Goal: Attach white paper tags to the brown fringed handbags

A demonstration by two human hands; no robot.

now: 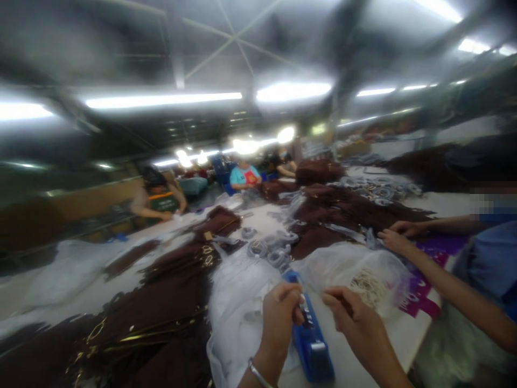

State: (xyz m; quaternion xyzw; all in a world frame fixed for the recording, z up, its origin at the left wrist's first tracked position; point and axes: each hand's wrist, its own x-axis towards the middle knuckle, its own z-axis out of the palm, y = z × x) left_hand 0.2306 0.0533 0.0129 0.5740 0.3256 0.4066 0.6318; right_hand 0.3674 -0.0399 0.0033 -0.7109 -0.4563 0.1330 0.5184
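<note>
My left hand, with a bracelet on the wrist, is closed in a pinch above the left side of a long blue desktop device, which looks like a tape dispenser. Its fingertips overlap the device in view; whether they touch it, I cannot tell. To the right of the device, my right hand is raised, thumb and fingers pinched together. Anything between the fingers of either hand is too small or blurred to make out. Beyond my right hand lies a clear plastic bag holding a bundle of pale cords.
Dark brown goods with gold-coloured metal parts cover the left table. White plastic sheeting lies beside my left hand. Grey coils sit ahead. A co-worker's hands work at right, over a purple bag. Other people sit farther off.
</note>
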